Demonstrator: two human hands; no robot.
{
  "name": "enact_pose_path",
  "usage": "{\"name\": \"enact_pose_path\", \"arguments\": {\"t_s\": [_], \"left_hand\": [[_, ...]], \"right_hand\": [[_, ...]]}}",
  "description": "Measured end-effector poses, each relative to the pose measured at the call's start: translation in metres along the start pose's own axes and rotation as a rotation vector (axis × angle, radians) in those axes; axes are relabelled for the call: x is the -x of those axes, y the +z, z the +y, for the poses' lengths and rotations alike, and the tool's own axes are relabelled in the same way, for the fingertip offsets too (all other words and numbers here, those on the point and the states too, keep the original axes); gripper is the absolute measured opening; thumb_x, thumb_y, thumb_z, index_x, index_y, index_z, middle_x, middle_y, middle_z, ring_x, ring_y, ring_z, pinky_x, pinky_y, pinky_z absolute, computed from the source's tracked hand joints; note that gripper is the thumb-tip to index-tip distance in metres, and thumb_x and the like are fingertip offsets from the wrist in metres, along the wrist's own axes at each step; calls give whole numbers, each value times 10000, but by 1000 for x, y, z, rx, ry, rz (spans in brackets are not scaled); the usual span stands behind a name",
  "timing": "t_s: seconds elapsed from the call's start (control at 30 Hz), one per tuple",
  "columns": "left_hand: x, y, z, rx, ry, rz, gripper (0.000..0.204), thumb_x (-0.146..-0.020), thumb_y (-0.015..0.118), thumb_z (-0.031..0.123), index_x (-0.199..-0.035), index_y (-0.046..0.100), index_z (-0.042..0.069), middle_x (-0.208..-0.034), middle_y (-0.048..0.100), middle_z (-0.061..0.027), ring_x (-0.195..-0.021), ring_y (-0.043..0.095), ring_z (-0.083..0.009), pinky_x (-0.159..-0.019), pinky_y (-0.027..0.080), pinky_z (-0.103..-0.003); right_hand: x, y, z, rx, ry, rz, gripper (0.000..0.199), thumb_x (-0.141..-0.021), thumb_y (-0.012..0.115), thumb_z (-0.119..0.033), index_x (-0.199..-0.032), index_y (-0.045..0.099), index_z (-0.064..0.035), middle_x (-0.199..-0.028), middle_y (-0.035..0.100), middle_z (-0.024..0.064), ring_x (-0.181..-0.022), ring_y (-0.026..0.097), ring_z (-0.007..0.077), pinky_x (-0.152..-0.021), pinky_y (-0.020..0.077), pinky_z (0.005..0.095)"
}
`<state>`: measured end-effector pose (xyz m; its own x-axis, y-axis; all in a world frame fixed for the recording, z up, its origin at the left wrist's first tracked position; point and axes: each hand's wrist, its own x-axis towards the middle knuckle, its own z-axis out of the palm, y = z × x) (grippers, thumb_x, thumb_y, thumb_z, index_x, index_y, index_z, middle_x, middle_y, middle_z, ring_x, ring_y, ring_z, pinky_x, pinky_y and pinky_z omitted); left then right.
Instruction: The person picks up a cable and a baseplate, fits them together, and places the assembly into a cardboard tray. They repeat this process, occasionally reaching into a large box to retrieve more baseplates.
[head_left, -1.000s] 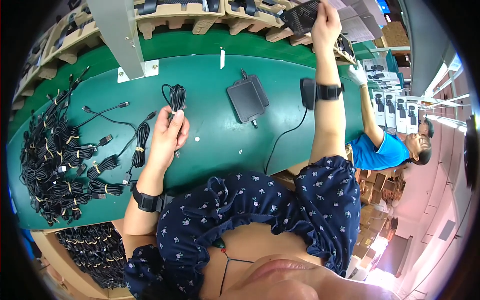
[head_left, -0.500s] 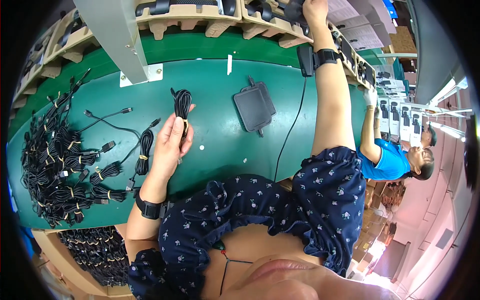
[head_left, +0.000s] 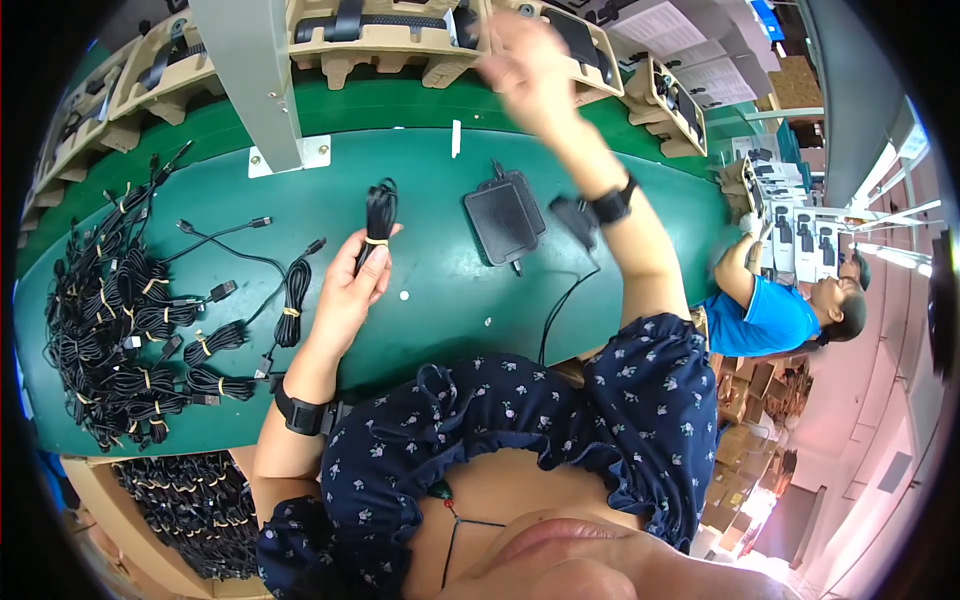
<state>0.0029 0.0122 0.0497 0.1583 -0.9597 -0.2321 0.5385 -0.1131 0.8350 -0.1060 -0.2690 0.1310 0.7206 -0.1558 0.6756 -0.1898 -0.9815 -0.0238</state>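
Banded black cable bundle, held over the tabletop

I am gripping the coiled cable bundle in my left fingers. Its loops are pointing toward the far edge, leaning slightly right; a pale tan band is cinching them just above my thumb. Tan moulded trays, cradling black parts, are lying beyond the tabletop, partly hiding behind my blurred right hand.
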Motion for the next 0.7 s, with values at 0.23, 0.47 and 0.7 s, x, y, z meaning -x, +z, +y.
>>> {"name": "enact_pose_path", "arguments": {"t_s": [0.23,0.47,0.7], "left_hand": [[7,0,-22,-828,548,-72,263,-725,553,-62,-972,490,3,-898,532,-142,-755,574,-305,-625,461,-374],[16,6,-14,-1146,528,91,346,-709,593,-24,-992,399,19,-923,551,-158,-791,575,-330,-643,463,-395],[21,9,-23,-1173,464,60,373,-725,590,19,-1039,388,19,-945,556,-182,-824,578,-339,-665,470,-390]], "right_hand": [[11,-33,-150,-523,117,-1097,469,-825,531,-386,-1114,533,-17,-1059,589,115,-868,593,299,-734,492,382],[51,-39,-174,-149,202,-1215,623,-786,571,-387,-1223,401,22,-872,591,129,-855,585,290,-732,465,407],[70,-27,-191,-198,74,-937,398,-802,572,-262,-1059,483,28,-853,586,153,-733,592,310,-645,481,387]]}}
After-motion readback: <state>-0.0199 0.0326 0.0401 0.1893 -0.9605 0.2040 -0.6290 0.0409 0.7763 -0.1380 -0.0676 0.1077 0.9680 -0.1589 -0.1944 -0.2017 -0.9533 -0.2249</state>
